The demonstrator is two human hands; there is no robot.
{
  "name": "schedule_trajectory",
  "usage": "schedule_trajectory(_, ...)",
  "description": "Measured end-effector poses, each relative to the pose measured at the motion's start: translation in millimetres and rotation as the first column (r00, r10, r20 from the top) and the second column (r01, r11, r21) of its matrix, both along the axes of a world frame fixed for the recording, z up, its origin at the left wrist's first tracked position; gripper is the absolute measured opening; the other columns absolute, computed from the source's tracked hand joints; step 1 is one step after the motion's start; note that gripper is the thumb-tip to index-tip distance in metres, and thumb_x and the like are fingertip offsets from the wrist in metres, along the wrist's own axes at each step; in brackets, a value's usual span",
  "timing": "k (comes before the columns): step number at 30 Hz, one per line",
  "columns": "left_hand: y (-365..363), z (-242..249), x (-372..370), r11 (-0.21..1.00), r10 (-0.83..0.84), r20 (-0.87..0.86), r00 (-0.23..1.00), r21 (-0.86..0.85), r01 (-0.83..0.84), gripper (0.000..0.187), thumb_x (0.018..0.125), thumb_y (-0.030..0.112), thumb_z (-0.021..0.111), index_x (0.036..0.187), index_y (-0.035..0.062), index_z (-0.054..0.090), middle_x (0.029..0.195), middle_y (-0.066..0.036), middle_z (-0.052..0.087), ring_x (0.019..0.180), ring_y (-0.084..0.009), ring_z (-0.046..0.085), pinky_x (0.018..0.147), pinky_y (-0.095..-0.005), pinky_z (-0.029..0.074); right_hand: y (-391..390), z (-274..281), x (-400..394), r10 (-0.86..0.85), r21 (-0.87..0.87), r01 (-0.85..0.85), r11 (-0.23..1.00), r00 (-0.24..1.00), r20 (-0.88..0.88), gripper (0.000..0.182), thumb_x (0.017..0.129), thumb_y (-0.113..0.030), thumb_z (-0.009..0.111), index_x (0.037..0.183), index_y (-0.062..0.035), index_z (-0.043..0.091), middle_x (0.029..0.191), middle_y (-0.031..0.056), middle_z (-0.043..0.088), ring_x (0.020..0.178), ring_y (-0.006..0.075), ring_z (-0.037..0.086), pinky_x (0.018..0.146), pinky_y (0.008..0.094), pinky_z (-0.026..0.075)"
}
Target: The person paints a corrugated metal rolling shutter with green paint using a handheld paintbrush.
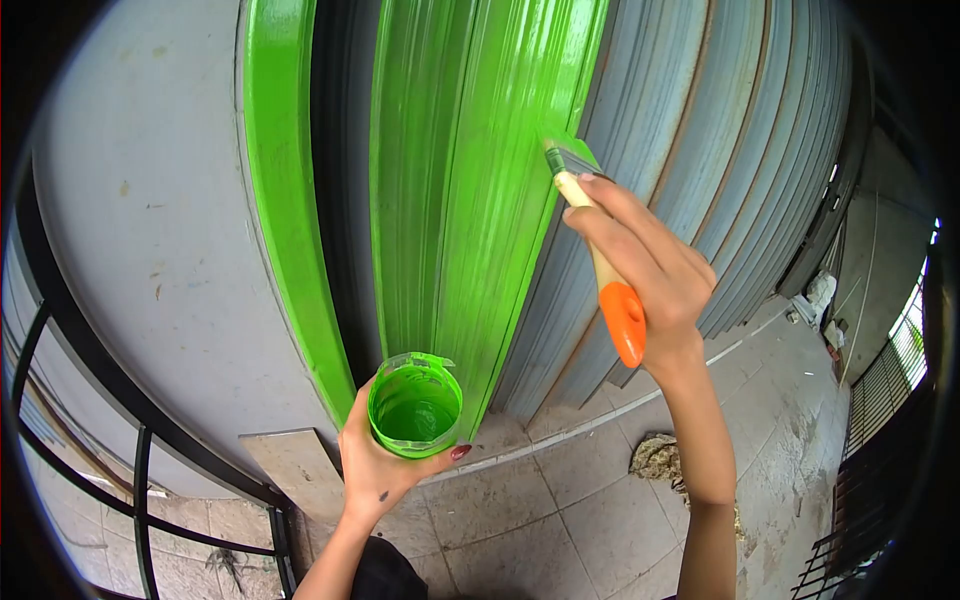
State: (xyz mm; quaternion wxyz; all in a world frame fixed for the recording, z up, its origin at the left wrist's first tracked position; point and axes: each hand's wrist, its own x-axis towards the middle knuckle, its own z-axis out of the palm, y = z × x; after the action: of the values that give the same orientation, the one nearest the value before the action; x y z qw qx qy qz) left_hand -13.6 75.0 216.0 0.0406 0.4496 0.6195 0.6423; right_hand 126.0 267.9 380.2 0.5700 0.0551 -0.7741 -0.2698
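My right hand (650, 260) grips a paintbrush (603, 262) with a pale handle and an orange end. The green-coated bristles touch or nearly touch the right part of a wet-looking green ribbed metal panel (500, 200). Lower down, my left hand (375, 465) is wrapped round a cut-open container (416, 405) with green paint inside, held upright in front of the panel's bottom end. A green frame strip (285, 200) stands left of the panel, past a dark gap. Grey unpainted folds (690, 150) continue to the right.
A pale wall (150, 200) is at the left, with a black metal railing (140, 480) in front. A board (295, 470) leans low by the wall. A crumpled cloth (657, 458) lies on the tiled floor (520, 540). Dark bars stand at the far right.
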Motion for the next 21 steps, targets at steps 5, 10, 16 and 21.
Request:
schedule_trajectory(5, -1, -2, 2, 1.000, 0.017, -0.001, 1.000, 0.023, -0.017, 0.082, 0.054, 0.025, 0.093, 0.120, -0.0040, 0.054, 0.104, -0.013, 0.070, 0.097, -0.0214, 0.068, 0.088, -0.0342, 0.053, -2, -39, -1, -0.147, 0.109, 0.127, 0.986, 0.968, 0.204, 0.010, 0.077, -0.006, 0.067, 0.083, -0.0049, 0.059, 0.103, 0.0090, 0.066, 0.090, 0.0221, 0.070, 0.065, 0.0275, 0.061)
schedule_trajectory(10, -3, 3, 6, 0.999, 0.019, -0.001, 1.000, 0.034, -0.019, 0.080, 0.054, 0.025, 0.094, 0.118, -0.0035, 0.055, 0.104, -0.012, 0.069, 0.097, -0.0200, 0.067, 0.089, -0.0334, 0.052, 0, -68, 17, 0.002, -0.113, 0.080, 0.990, 0.808, 0.589, 0.013, 0.077, 0.003, 0.064, 0.087, -0.0048, 0.061, 0.105, 0.0121, 0.068, 0.090, 0.0249, 0.071, 0.057, 0.0291, 0.062)
schedule_trajectory(16, 4, -3, 7, 0.999, 0.044, -0.023, 0.999, 0.002, -0.044, 0.080, 0.054, 0.029, 0.094, 0.117, -0.0023, 0.057, 0.103, -0.012, 0.070, 0.096, -0.0212, 0.068, 0.087, -0.0340, 0.053, 17, 103, -5, 0.178, -0.192, -0.139, 0.971, 0.963, 0.203, 0.021, 0.070, 0.011, 0.062, 0.085, -0.0032, 0.067, 0.080, 0.0123, 0.069, 0.066, 0.0287, 0.067, 0.058, 0.0366, 0.056)
schedule_trajectory(21, 13, -6, 7, 0.999, 0.033, -0.014, 0.999, 0.004, -0.033, 0.076, 0.055, 0.028, 0.093, 0.116, -0.0016, 0.058, 0.103, -0.012, 0.070, 0.096, -0.0211, 0.068, 0.086, -0.0337, 0.053, 18, 163, -14, 0.122, 0.006, -0.122, 0.992, 0.992, -0.016, 0.015, 0.076, 0.003, 0.066, 0.087, -0.0069, 0.069, 0.080, 0.0106, 0.071, 0.065, 0.0279, 0.067, 0.058, 0.0347, 0.055)
